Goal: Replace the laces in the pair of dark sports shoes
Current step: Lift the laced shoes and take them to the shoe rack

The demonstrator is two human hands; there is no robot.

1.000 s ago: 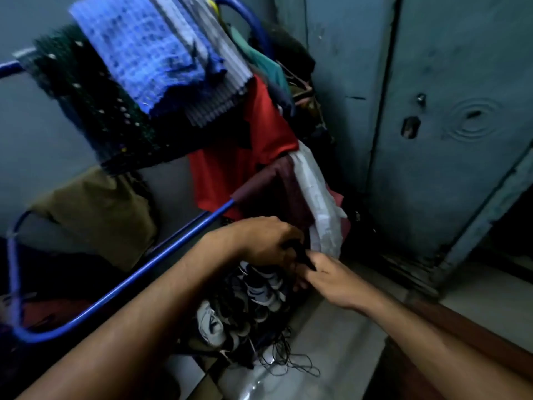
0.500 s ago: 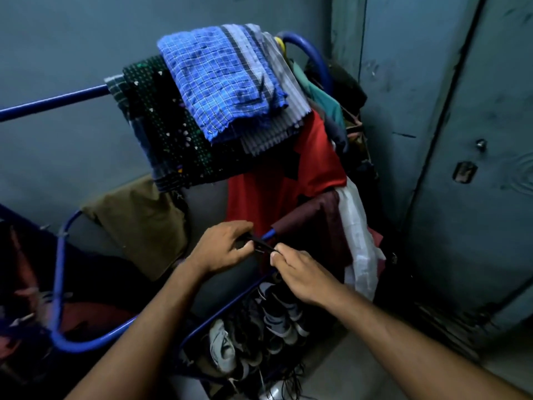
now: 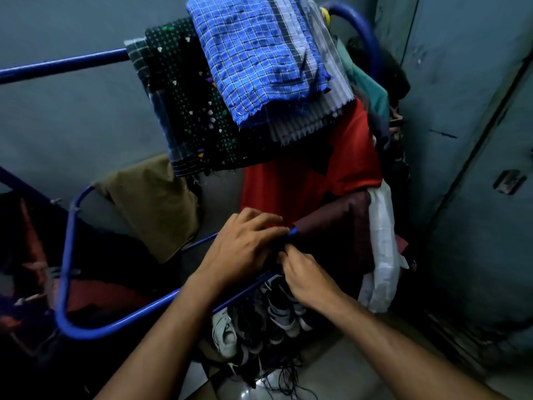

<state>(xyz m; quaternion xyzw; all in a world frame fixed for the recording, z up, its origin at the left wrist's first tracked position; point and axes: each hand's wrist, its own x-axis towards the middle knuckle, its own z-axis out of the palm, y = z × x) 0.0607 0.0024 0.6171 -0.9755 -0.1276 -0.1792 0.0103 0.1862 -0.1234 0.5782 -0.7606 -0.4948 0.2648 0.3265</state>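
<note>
Both bare forearms reaching up from six o'clock; left hand (image 3: 245, 246) at centre, fingers lightly bent toward two o'clock; right hand (image 3: 308, 281) just beside it at four o'clock, fingertips pinched together

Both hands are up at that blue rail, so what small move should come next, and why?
Probably settle whatever dark thing the right hand pinches at the blue rail, steadied by the left hand. Then reach down: the shoes and loose laces lie below.

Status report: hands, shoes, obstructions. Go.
Both hands at the blue rack bar: left hand over it, right hand pinching something dark, unclear what. Shoes on the floor below, untouched. Hung clothes crowd the spot.
</note>
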